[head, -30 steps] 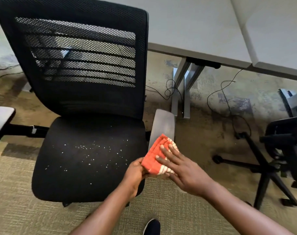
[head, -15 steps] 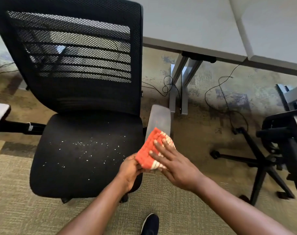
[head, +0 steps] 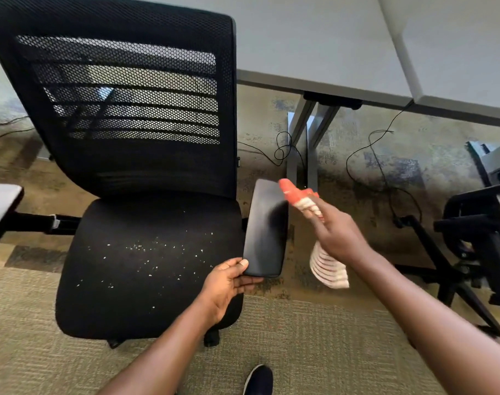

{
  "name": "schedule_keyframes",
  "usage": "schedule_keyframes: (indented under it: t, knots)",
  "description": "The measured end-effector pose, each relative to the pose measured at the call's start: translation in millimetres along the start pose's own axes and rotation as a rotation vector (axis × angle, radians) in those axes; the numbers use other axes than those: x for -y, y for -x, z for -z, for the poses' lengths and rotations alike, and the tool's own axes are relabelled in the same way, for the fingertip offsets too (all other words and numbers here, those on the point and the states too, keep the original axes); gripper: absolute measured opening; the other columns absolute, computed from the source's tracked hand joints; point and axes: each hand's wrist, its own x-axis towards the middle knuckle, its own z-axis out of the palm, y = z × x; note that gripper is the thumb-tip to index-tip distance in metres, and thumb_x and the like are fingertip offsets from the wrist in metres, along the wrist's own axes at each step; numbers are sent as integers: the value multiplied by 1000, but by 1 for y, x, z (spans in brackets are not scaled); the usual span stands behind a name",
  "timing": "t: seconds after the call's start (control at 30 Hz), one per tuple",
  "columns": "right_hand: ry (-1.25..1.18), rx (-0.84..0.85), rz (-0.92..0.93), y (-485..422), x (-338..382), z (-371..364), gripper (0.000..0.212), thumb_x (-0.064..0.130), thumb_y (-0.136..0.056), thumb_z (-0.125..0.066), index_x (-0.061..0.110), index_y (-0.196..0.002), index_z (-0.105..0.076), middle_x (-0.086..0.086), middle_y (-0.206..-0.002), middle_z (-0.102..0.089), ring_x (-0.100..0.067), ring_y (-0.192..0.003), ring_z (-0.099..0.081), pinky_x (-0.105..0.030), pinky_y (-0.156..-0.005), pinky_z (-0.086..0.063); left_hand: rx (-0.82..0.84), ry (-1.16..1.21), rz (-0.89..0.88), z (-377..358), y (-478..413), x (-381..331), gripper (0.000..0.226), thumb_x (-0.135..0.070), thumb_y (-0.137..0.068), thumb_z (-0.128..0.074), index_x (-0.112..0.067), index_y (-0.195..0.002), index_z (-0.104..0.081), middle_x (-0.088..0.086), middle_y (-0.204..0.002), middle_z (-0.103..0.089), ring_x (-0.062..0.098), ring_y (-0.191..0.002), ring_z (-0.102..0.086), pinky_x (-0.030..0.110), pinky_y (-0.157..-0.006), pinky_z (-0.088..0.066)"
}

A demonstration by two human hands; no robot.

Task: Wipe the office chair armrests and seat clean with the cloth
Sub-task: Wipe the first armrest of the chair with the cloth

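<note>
A black office chair with a mesh back (head: 123,104) fills the left of the view. Its seat (head: 146,263) is dotted with small white crumbs. The right armrest pad (head: 267,226) lies bare and dark beside the seat. My left hand (head: 228,283) grips the pad's near end, thumb on top. My right hand (head: 335,232) is to the right of the pad, lifted off it, holding the orange and white striped cloth (head: 300,196); part of the cloth hangs below the hand. The left armrest (head: 0,206) shows at the left edge.
Grey desks (head: 343,44) stand behind the chair, with a desk leg (head: 303,143) and loose cables (head: 382,166) on the carpet. A second black chair and its wheeled base (head: 477,252) sit at the right. My shoe (head: 258,380) is at the bottom.
My right hand has swept the cloth off the right armrest toward the right and back, uncovering the pad. My left hand now holds the pad's near end.
</note>
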Motion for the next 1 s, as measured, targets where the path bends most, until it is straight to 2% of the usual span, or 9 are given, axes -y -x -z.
schedule_keyframes:
  t: [0.07, 0.13, 0.27, 0.4, 0.53, 0.7, 0.83, 0.9, 1.0]
  knots:
    - [93, 106, 60, -17, 11, -44, 54, 32, -102, -55, 25, -154, -40, 0, -161, -34, -25, -150, -28, -35, -119, -27, -14, 18, -12, -1, -1, 2, 16, -12, -100, -55, -6, -113, -62, 17, -98, -78, 34, -92, -75, 53, -104, -50]
    - [211, 206, 74, -7, 16, -81, 59, 38, -104, -48, 35, -158, -25, 7, -169, -6, -29, -156, 6, -50, -125, -15, -38, 53, -29, -2, -3, 5, 19, -12, -100, -55, -3, -116, -62, 20, -100, -77, 35, -93, -74, 55, -105, -48]
    - [395, 298, 281, 45, 17, -86, 58, 44, -105, -31, 40, -159, -8, 10, -168, 9, -20, -153, 23, -48, -126, -1, -23, 53, -60, -3, -4, 12, 26, -6, -102, -46, 3, -119, -63, 22, -97, -77, 32, -88, -76, 41, -84, -61]
    - [428, 318, 381, 21, 2, -65, 58, 44, -104, -34, 43, -158, -14, 13, -168, -1, -18, -155, 11, -43, -122, -9, 23, 80, -48, 0, -5, 12, 23, -5, -102, -47, 1, -117, -63, 19, -96, -77, 28, -83, -76, 30, -73, -61]
    - [238, 182, 82, -78, 0, -69, 52, 39, -104, -46, 36, -155, -35, 5, -167, -19, -25, -156, -9, -54, -121, -26, 9, 92, -35, 2, -9, 9, 15, -8, -100, -54, -2, -109, -63, 11, -87, -78, 24, -77, -76, 33, -77, -59]
    - [293, 221, 167, -48, 14, -80, 56, 37, -101, -41, 31, -156, -32, 2, -167, -15, -29, -155, -7, -56, -124, -14, -38, 154, -44, -3, -10, 9, 13, -6, -99, -55, -2, -107, -64, 11, -82, -77, 24, -71, -76, 42, -88, -57]
    - [369, 382, 307, 52, 24, -82, 58, 44, -104, -32, 41, -158, -10, 13, -166, 6, -12, -152, 20, -42, -126, 7, -22, 66, -64, -7, -7, 9, 26, 7, -97, -46, 0, -104, -70, 10, -79, -78, 18, -68, -75, 30, -72, -61]
    - [421, 378, 344, 55, 16, -84, 58, 48, -104, -30, 41, -158, -10, 13, -167, 3, -11, -152, 17, -43, -126, 6, -32, 54, -62, -6, -4, 9, 28, 7, -97, -45, -3, -98, -71, 13, -80, -78, 19, -69, -76, 28, -70, -61]
    - [505, 305, 419, 13, 12, -91, 57, 48, -103, -32, 42, -158, -18, 13, -168, -7, -17, -156, 6, -51, -124, 6, -11, 66, -47, -5, -5, 8, 21, -4, -101, -48, -2, -102, -69, 17, -87, -77, 25, -79, -75, 40, -88, -57]
